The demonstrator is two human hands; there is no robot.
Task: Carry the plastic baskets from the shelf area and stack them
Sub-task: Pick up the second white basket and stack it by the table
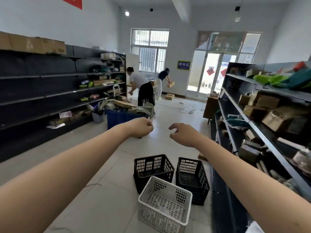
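Observation:
Three plastic baskets stand on the tiled floor below my arms. A white basket (164, 205) is nearest, a black basket (152, 169) sits behind it to the left, and a second black basket (193, 179) stands to the right by the shelf base. None is stacked on another. My left hand (140, 127) hovers well above them with fingers curled in, holding nothing. My right hand (182, 133) hangs beside it, fingers loosely apart and empty.
Dark shelving (50, 91) runs along the left; a shelf unit with cardboard boxes (269, 118) lines the right. A blue bin heaped with goods (122, 117) blocks the aisle ahead. Two people (143, 88) bend over boxes near the far window. Cables (183, 108) lie on the floor.

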